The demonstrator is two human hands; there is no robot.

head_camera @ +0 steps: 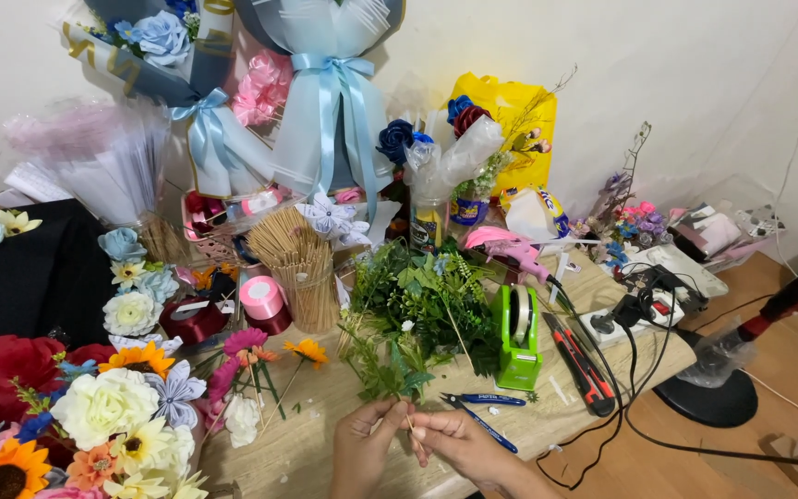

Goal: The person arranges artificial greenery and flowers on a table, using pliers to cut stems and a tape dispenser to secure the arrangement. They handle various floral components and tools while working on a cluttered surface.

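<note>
While both hands meet at the counter's [325, 434] near edge, the left hand [362, 448] and right hand [459, 444] pinch a thin wooden stick [409, 423] under a green sprig [390, 370] — joined there, seemingly unwrapped, green tape dispenser [517, 337] just right.

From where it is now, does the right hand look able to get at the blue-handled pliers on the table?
Probably yes: the pliers lie just beyond the right hand with bare table between, though that hand would first have to let go of the thin stick.
</note>
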